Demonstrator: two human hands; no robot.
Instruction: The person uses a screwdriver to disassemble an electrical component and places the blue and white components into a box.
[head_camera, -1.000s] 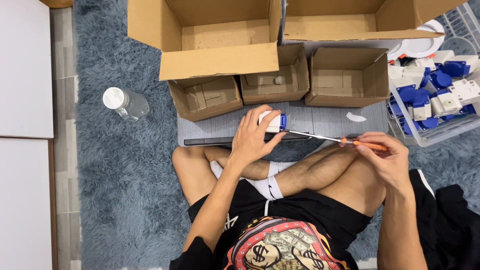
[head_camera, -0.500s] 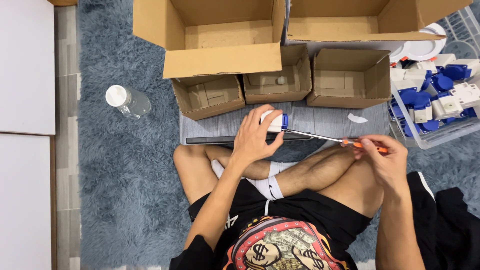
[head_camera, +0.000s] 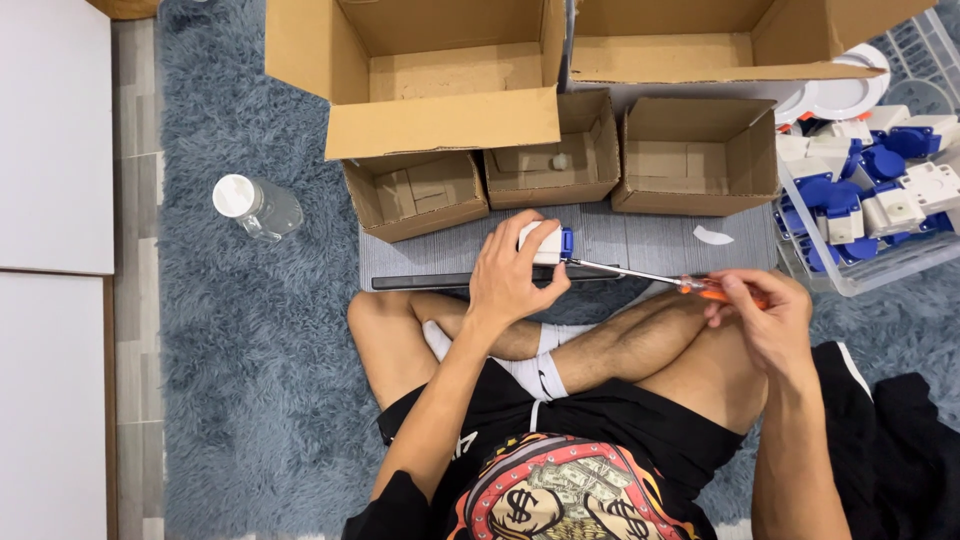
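My left hand (head_camera: 512, 270) grips a small white and blue plastic socket part (head_camera: 543, 241) over my crossed legs. My right hand (head_camera: 765, 315) holds an orange-handled screwdriver (head_camera: 650, 277), its thin metal shaft pointing left with the tip against the blue end of the part. Both rest just above a grey ribbed mat (head_camera: 640, 235) on the blue shaggy rug.
Three small open cardboard boxes (head_camera: 685, 155) stand in a row past the mat, with two large open cartons (head_camera: 440, 70) behind them. A clear crate (head_camera: 870, 200) of white and blue socket parts is at the right. A capped plastic bottle (head_camera: 257, 206) lies on the rug, left.
The hands, part and screwdriver hold nearly the same pose; only the view shifts slightly.
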